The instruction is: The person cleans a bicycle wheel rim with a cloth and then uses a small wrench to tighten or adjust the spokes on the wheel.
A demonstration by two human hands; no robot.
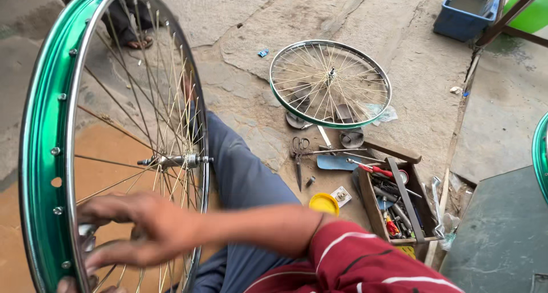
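Your right hand (142,227) is blurred at the upright green wheel (43,156), its grip impossible to judge; your left hand (68,284) is cut off at the rim's base. The wooden toolbox (419,204) holds screwdrivers and pliers.

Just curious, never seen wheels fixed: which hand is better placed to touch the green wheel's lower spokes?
Probably the right hand: it reaches across with fingers spread over the spokes low in the green wheel. The left hand barely shows at the picture's bottom edge, under the wheel.
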